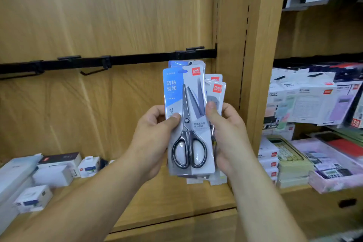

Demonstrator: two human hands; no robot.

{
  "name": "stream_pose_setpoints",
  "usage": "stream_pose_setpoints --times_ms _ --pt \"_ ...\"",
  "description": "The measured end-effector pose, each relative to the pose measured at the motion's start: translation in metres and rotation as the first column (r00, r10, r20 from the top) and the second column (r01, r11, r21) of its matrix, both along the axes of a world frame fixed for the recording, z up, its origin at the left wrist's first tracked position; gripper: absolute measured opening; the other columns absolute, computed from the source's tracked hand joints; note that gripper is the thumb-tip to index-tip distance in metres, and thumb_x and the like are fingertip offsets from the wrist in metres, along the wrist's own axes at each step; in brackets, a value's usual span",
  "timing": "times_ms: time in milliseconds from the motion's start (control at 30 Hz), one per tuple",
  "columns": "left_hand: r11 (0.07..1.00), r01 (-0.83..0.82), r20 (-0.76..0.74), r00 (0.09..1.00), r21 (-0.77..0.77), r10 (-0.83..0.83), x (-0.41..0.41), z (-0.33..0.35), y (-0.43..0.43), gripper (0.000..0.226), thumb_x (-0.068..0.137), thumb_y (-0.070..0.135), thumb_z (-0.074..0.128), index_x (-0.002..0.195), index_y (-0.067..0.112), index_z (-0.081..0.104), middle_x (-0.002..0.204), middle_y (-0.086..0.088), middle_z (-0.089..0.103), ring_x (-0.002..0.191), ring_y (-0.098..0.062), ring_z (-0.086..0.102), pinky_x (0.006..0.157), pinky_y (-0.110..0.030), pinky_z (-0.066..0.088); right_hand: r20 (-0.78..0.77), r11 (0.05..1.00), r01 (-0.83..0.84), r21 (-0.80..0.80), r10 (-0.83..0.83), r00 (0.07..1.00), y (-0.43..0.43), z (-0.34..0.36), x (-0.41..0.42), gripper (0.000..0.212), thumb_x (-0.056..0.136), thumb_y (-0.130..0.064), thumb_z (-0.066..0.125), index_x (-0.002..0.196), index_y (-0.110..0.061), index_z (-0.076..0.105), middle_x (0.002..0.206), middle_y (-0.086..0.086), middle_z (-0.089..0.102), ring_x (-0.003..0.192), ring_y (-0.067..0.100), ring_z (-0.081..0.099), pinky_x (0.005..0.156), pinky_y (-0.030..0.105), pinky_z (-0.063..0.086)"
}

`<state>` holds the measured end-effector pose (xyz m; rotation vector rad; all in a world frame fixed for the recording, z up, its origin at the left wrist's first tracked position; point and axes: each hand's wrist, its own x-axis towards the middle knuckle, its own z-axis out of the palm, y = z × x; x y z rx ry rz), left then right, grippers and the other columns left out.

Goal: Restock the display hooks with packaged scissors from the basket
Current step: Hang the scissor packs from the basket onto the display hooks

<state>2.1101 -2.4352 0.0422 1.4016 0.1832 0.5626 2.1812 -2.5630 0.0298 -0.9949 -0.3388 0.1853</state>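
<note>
I hold a stack of packaged scissors [188,116] upright in front of the wooden back panel. The front pack has a blue-and-white card and black-handled scissors. My left hand [155,135] grips the stack's left edge, thumb on the front card. My right hand [227,129] grips the right side, thumb on the front pack, with further packs fanned behind. Just above runs a black hook rail [137,60]. One bare hook [92,71] juts out left of the stack, and another hook [193,48] sits above it. No basket is in view.
Small white boxes [90,166] lie on the wooden shelf [176,198] at lower left. A vertical wooden divider [255,65] stands to the right. Beyond it hang carded calculators [306,102], with stacked calculators in trays below.
</note>
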Motion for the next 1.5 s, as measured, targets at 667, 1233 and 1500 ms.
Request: stream_pose_setpoints --times_ms 667,1233,1500 --pt "0.951 -0.151 0.021 0.988 0.27 0.151 0.032 0.024 0.005 0.004 0.101 0.011 0.068 0.102 0.009 0.065 0.091 -0.008 0.081 0.073 -0.011 0.076 0.058 -0.019 0.057 0.406 0.783 0.616 -0.087 -0.537 0.74 -0.027 0.002 0.031 0.016 0.105 -0.022 0.066 0.102 -0.036 0.059 0.093 -0.017 0.076 0.083 0.001 0.074 0.071 0.032 0.062" --pt "0.972 -0.095 0.043 0.995 0.213 0.088 0.046 0.009 0.013 0.008 0.099 0.008 0.071 0.107 0.008 0.071 0.092 -0.008 0.082 0.08 -0.02 0.079 0.064 -0.026 0.06 0.489 0.744 0.651 -0.151 -0.516 0.703 -0.029 0.009 0.017 0.01 0.104 -0.034 0.065 0.099 -0.039 0.059 0.095 -0.022 0.076 0.082 0.002 0.075 0.068 0.047 0.064" --pt "0.978 -0.105 -0.065 0.991 0.18 0.119 0.056 0.015 0.024 0.01 0.098 0.011 0.073 0.106 0.005 0.07 0.094 -0.016 0.08 0.075 -0.021 0.077 0.062 -0.029 0.06 0.341 0.873 0.484 -0.061 -0.438 0.832 -0.027 0.008 0.02 0.003 0.106 -0.021 0.064 0.108 -0.023 0.064 0.094 -0.005 0.079 0.078 0.002 0.077 0.052 0.015 0.054"
